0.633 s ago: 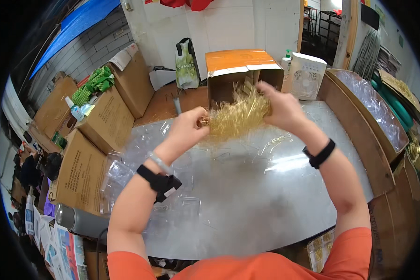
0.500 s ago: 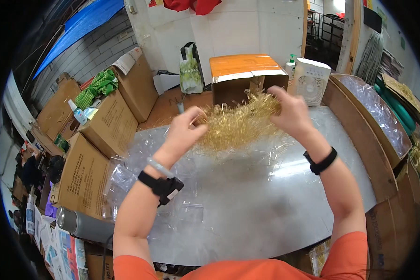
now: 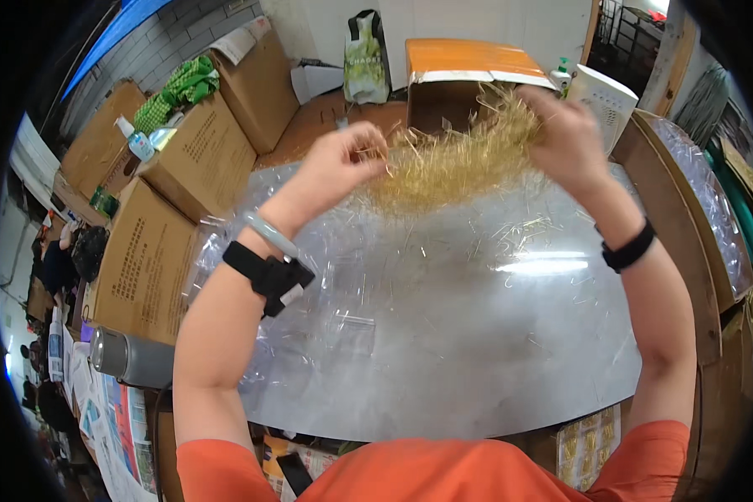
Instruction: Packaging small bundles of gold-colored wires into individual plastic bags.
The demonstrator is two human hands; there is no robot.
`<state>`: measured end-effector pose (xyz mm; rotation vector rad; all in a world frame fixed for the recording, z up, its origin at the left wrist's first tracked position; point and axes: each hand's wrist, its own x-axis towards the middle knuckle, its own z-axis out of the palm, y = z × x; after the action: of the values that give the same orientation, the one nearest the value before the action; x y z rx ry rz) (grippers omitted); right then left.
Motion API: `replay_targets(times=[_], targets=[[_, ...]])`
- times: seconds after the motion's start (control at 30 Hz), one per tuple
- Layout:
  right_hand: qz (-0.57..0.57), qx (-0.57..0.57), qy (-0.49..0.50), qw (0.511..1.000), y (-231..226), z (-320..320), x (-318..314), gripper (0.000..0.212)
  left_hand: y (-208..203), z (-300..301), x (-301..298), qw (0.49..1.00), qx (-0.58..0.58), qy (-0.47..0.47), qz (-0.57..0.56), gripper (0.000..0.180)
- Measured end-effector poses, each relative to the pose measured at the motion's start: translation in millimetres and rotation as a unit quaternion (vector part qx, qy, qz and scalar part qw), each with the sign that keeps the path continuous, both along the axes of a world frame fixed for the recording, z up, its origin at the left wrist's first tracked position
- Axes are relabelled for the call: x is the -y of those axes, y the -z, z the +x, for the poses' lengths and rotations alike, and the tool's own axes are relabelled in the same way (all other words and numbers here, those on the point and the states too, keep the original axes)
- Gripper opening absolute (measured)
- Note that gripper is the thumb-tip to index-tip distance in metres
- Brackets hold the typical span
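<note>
A loose, tangled bundle of thin gold strands [image 3: 460,167] hangs over the far part of the grey metal table [image 3: 443,335], stretched between my two hands. My left hand [image 3: 336,166] is closed, thumb and fingers pinching the bundle's left end. At the right end, my right hand [image 3: 571,144] grips the strands, slightly smeared by motion. Loose gold bits [image 3: 527,230] are scattered on the tabletop below. To the left lie clear plastic pieces [image 3: 289,335].
An orange-topped open cardboard box [image 3: 477,63] stands just beyond the bundle, near a white fan [image 3: 598,105]. Brown cartons [image 3: 142,259] and a grey flask [image 3: 130,358] line the left side. On the right, a long cardboard box [image 3: 711,201] holds clear plastic.
The bundle and both hands have shifted up in the picture, the right hand also rightward. The whole view has tilted lower, showing more of the near table edge. More loose gold bits show on the table.
</note>
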<state>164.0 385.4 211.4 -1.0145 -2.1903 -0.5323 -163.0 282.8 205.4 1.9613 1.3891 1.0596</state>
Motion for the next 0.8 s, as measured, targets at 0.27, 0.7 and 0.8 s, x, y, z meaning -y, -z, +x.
replay_targets(times=[0.27,0.7,0.8], targets=[[-0.094,-0.143,-0.149,0.974,-12.8,19.5,32.6,0.063,-31.5,-2.1,36.8,0.996,0.044,0.024,-0.067,0.016],[-0.293,-0.077,-0.181,0.935,-17.6,43.7,66.8,0.047,-50.8,12.9,80.3,0.993,-0.035,0.037,-0.104,0.014],[-0.257,-0.022,-0.247,0.934,-9.4,45.7,63.5,0.044,-53.8,9.0,84.3,0.979,-0.147,0.068,-0.121,0.013]])
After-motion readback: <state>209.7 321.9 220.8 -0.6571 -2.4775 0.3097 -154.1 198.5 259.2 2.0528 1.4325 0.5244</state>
